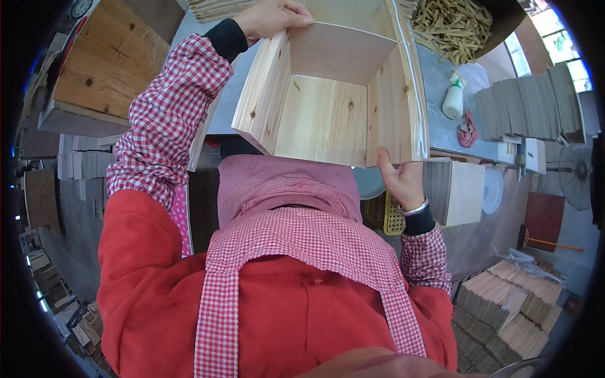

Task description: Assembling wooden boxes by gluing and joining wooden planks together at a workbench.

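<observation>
A pale wooden box, open at the top, is tilted toward me over the table's near edge. A thin divider panel stands across its inside. My left hand is closed at the far left, where the box's left wall meets the divider; its fingertips are partly hidden. Low on the near right corner, my right hand grips the box, thumb against the wall and the other fingers underneath, out of sight. A white, glue-like line runs along the right wall's top edge.
Right of the box, a white squeeze bottle and a crumpled pink cloth lie on the grey table. Beyond them are a carton of thin wooden strips and upright stacked boards. A large wooden box stands at left.
</observation>
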The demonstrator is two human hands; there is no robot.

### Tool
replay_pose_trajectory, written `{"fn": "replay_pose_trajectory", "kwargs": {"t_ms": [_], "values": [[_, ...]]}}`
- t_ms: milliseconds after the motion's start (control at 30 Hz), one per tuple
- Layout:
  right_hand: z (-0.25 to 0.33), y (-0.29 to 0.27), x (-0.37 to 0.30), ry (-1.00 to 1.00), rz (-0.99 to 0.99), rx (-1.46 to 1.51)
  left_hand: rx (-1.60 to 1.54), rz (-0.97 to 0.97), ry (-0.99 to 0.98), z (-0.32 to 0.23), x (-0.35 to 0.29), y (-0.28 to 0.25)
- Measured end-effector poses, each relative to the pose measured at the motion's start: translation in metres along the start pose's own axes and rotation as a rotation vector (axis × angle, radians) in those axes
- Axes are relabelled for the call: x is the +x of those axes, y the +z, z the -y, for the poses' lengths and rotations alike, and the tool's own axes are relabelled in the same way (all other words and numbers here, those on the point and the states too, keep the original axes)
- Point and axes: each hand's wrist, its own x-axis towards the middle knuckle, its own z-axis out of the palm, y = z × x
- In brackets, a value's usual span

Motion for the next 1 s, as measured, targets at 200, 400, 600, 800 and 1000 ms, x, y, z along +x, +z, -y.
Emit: {"fn": "replay_pose_trajectory", "kwargs": {"t_ms": [200, 400, 600, 800, 1000], "values": [[-0.01, -0.001, -0.004, 0.037, 0.011, 0.022, -0.19, -0.085, 0.078, -0.018, -0.007, 0.008], [-0.023, -0.047, 0.011, 0.205, 0.418, 0.153, -1.063, -0.233, -0.094, 0.054, -0.037, 0.024], [-0.163, -0.012, 0.021, -0.143, -0.124, -0.078, -1.685, -0.077, -0.861, 0.157, 0.022, 0.043], [-0.157, 0.021, 0.015, -0.078, -0.097, -0.233, -1.285, 0.087, 0.291, 0.283, -0.002, 0.114], [-0.157, 0.023, 0.008, 0.004, -0.111, -0.406, -1.133, -0.067, 0.217, 0.265, -0.018, 0.12]]}}
